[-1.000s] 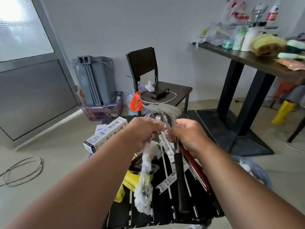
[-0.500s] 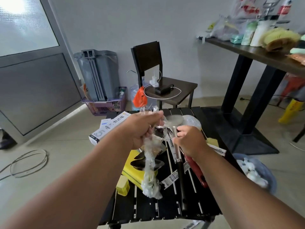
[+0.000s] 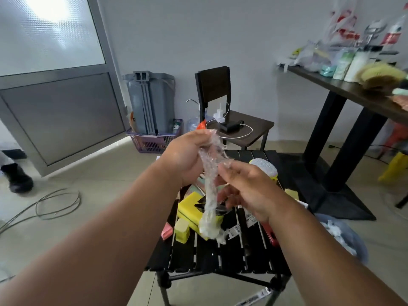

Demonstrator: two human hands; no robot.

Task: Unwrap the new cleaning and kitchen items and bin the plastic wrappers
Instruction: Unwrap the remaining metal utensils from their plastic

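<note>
My left hand (image 3: 185,160) grips the top of a crumpled clear plastic wrapper (image 3: 209,195), which hangs down over the small black slatted table (image 3: 220,257). My right hand (image 3: 245,188) is beside the wrapper with relaxed fingers, its index fingertip touching the plastic. Below my hands, a black-handled utensil (image 3: 242,230) lies on the table with paper labels around it. A red handle (image 3: 271,236) shows next to it. Yellow sponges (image 3: 189,206) and a silver-and-yellow scrubber (image 3: 263,168) also sit on the table. A blue-lined bin (image 3: 344,237) holding white wrappers stands on the floor at the right.
A dark chair (image 3: 238,127) with a charger and white cable stands behind the table. A tall dark table (image 3: 353,93) crowded with packaged items is at the right. A grey bin in a purple basket (image 3: 152,138), a floor cable (image 3: 57,202) and a shoe (image 3: 17,177) are left.
My right hand has let go of the utensil, which now lies on the table. The wrapper has come off and hangs from my left hand, raised higher.
</note>
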